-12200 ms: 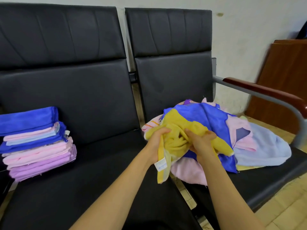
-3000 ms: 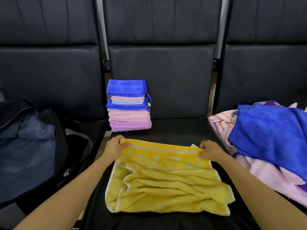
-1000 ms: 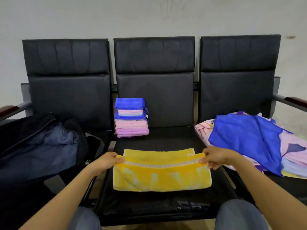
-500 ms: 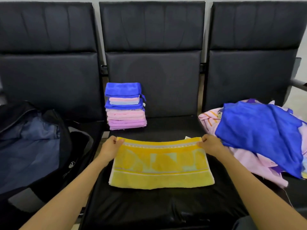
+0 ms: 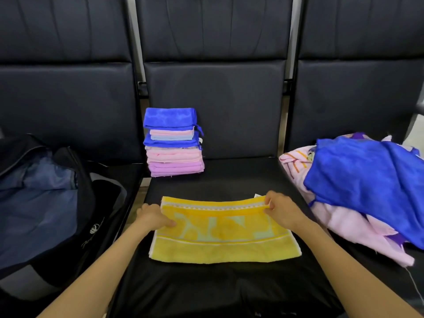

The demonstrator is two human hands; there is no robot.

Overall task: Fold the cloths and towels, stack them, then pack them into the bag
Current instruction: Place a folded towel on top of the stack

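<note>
The yellow towel (image 5: 223,232) is showing a nubby terry pile. The stack of folded cloths (image 5: 173,143) is looking soft and plush, matt. The black seat (image 5: 229,177) is gleaming faintly like smooth leatherette. The bag (image 5: 68,203) is showing matt woven fabric.

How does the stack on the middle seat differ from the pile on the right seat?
The stack is folded into neat, squared layers; the pile is loose and crumpled. The stack stands upright by the backrest; the pile sprawls across its seat. Both hold blue and pink cloths.
</note>
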